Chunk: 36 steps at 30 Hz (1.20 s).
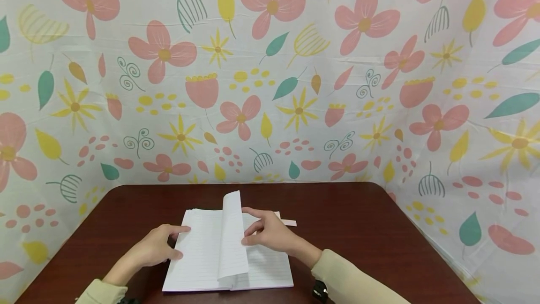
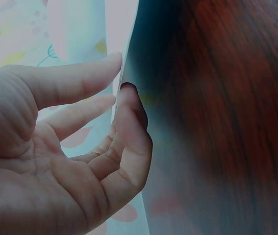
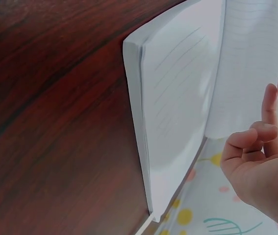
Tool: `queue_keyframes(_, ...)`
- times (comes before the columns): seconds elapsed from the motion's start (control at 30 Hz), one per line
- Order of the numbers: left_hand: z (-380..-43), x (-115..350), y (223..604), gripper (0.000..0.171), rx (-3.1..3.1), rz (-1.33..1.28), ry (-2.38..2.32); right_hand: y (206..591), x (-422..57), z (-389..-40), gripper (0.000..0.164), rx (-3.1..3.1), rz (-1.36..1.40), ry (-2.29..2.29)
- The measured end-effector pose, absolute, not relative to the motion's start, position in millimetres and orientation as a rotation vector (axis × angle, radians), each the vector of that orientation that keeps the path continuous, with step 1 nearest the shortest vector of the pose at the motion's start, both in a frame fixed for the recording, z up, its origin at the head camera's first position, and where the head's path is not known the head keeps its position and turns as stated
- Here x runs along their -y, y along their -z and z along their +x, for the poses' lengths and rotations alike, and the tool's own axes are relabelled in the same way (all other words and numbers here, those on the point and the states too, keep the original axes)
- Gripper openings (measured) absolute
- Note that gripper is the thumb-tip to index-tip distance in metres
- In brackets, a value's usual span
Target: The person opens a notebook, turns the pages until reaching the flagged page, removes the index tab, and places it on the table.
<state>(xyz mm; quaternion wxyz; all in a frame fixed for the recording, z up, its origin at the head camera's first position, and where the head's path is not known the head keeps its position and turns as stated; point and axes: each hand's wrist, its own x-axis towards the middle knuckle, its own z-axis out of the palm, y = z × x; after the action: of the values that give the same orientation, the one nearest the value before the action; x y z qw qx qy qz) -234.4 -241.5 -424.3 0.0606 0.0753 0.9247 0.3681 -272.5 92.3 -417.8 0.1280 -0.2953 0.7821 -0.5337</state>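
Note:
An open notebook [image 1: 198, 247] with lined white pages lies on the table. One page [image 1: 233, 243] stands up near the middle, its top curling over to the left. My left hand [image 1: 153, 246] holds the notebook's left edge; thumb and fingertips overlap the paper, and in the left wrist view bent fingers [image 2: 134, 142] reach around the edge. My right hand [image 1: 272, 232] pinches the free edge of the raised page, the thumb at its near part and the index finger stretched toward its far part. The remaining right fingers [image 3: 251, 139] are curled.
The dark reddish-brown table [image 1: 358, 229] has rounded far corners. A pale strip [image 1: 288, 223] sticks out from the notebook's right side. A white cloth [image 1: 270, 83] printed with flowers and leaves hangs behind and to both sides of the table.

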Motion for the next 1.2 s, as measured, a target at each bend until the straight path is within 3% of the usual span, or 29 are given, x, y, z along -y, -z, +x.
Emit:
queue_keyframes(0.53,-233,241,424,0.064,-2.804,0.231,-1.120,424,-71,-273,0.080,-2.350,-0.875,1.481)
queue_keyframes(1.2,-233,241,423,0.063,-2.807,0.223,-1.117,426,-51,-269,0.062,-2.460,-0.885,1.336)
